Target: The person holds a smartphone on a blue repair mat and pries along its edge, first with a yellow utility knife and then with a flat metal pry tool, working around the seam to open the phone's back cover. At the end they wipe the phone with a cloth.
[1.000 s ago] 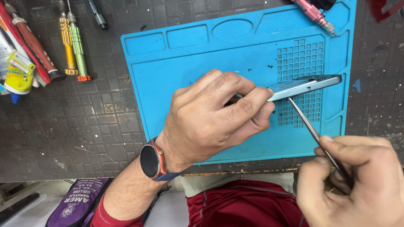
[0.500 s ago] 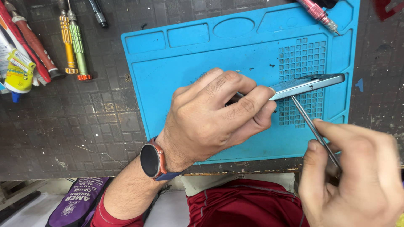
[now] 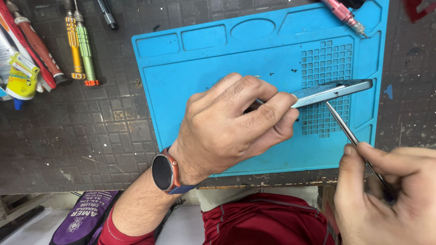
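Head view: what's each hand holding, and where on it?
Left hand grips the phone on edge by its near end. Right hand pinches the thin metal tool at its rear; the tip meets the phone's edge.

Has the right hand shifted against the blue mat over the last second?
Yes. The right hand has moved left and slightly up toward the blue mat's lower right corner.

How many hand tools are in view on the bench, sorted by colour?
Yellow-handled screwdriver: 1
Green-handled screwdriver: 1
Red-handled tools: 2, partly cut off by the frame edge
Black pen-like tool: 1
Pink-handled tool: 1
Thin silver metal probe in the right hand: 1
Total: 7
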Motion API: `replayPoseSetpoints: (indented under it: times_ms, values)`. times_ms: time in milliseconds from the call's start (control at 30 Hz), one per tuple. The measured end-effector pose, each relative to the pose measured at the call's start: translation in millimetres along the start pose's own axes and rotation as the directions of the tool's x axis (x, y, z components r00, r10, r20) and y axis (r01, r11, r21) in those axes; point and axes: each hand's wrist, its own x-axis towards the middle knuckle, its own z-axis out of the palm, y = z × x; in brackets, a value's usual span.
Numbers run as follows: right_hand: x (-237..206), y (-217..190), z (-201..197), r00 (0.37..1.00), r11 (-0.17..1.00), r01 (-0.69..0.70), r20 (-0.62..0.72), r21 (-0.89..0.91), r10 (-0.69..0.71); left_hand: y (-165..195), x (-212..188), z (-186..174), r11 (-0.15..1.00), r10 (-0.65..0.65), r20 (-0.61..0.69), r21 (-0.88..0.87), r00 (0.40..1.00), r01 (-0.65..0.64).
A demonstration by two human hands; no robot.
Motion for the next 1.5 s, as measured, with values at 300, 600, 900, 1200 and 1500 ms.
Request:
replayPoseSetpoints:
  times_ms: [300, 600, 900, 1200, 1500]
  values:
    - [-9.7, 28.5, 1.7, 0.999, 1.0, 0.017, -0.046, 0.005, -0.017, -0.6, 0.4, -0.3, 1.0, 0.007, 0.002, -0.021, 1.0, -0.007]
    - [1.3, 75.0, 1.1, 0.991, 0.999, -0.024, -0.13, -0.032, 0.019, -0.8, 1.0, 0.5, 1.0, 0.0, 0.006, -0.021, 1.0, 0.0]
    - [58.7, 25.3, 5.5, 0.876, 0.877, 0.48, 0.04, 0.006, -0.48, 2.7, 0.9, 0.0, 0.999, -0.014, 0.023, -0.034, 1.0, 0.015]
    - [93.8, 23.1, -4.2, 0.582, 0.585, 0.81, 0.202, -0.049, -0.788, 2.1, 4.2, 1.6, 1.0, -0.016, 0.012, -0.021, 1.0, 0.017]
    - [96.6, 70.9, 6.5, 0.865, 0.873, 0.487, 0.128, 0.019, -0.486, 4.2, 6.4, 2.5, 1.0, -0.014, 0.011, -0.015, 1.0, 0.014]
